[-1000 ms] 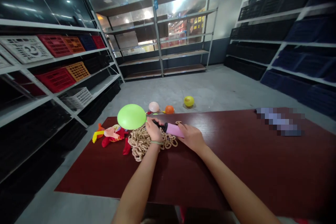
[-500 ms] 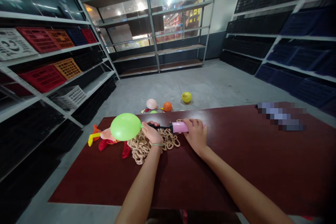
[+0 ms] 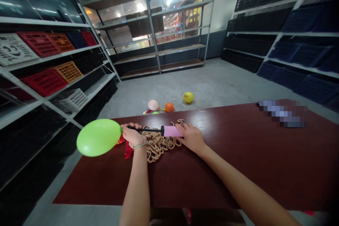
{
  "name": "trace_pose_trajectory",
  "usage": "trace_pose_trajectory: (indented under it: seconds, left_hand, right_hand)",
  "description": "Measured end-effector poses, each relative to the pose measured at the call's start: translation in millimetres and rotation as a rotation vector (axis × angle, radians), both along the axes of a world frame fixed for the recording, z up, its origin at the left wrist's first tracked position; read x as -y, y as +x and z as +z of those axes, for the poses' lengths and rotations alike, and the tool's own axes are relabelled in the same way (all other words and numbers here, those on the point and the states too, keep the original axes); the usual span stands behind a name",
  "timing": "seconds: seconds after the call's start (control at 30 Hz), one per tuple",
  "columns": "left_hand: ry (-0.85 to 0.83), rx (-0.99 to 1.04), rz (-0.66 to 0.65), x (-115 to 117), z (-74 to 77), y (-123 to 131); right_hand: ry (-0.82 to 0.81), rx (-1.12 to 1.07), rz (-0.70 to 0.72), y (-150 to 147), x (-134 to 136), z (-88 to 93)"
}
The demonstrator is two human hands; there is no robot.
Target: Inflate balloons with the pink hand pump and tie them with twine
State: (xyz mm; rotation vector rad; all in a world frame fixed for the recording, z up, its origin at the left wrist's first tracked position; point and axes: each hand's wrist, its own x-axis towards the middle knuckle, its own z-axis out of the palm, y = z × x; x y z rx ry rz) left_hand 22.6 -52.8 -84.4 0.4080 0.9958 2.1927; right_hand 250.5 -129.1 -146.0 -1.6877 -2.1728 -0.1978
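A light green inflated balloon (image 3: 99, 137) sticks out to the left of my left hand (image 3: 132, 136), its neck at my fingers. That hand is closed around the black end of a hand balloon pump (image 3: 170, 131). Between my hands the pump's thin black rod shows. My right hand (image 3: 192, 137) is wrapped around the pump's pink barrel, whose far end is hidden by my fingers. Under the pump lies a heap of tan loops, like long twisting balloons or cord (image 3: 158, 146). Limp red balloons (image 3: 128, 151) lie beside the heap, partly covered by the green balloon.
The dark red table (image 3: 225, 180) carries a blurred object (image 3: 281, 113) at its far right. On the floor beyond are a yellow balloon (image 3: 188, 97), an orange balloon (image 3: 169, 107) and a pale pink balloon (image 3: 153, 105). Shelves with crates (image 3: 39, 44) stand left and right.
My left hand has moved left with the green balloon, which looks larger now. My right hand shifted slightly left with the barrel. More of the pump's black rod shows between them.
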Motion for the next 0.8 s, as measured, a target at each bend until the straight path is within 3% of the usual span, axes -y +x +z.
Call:
trace_pose_trajectory:
  seconds: [0.1, 0.27, 0.37, 0.53, 0.67, 0.73, 0.8]
  left_hand:
    - [0.006, -0.003, 0.012, 2, -2.2, 11]
    - [0.008, -0.082, -0.206, 18, -21.0, 75]
    - [0.003, -0.059, -0.271, 20, -28.2, 89]
    - [-0.006, -0.037, -0.237, 11, -11.3, 52]
    - [0.017, -0.022, -0.090, 2, 7.7, 14]
    - [0.015, -0.001, -0.046, 0, 9.2, 12]
    - [0.018, -0.007, -0.072, 1, 2.6, 24]
  right_hand:
    - [0.015, -0.031, -0.047, -3, -1, -1.4]
    - [0.043, -0.104, -0.144, -4, -2, -0.7]
    - [0.041, -0.100, -0.151, -2, -2, 0.4]
    - [0.020, -0.060, -0.079, -1, -1, -2.1]
    - [0.022, -0.055, -0.056, -1, -1, -4.3]
    - [0.025, -0.056, -0.061, -1, -2, -4.2]
    - [0.035, -0.069, -0.103, -1, -3, -3.6]
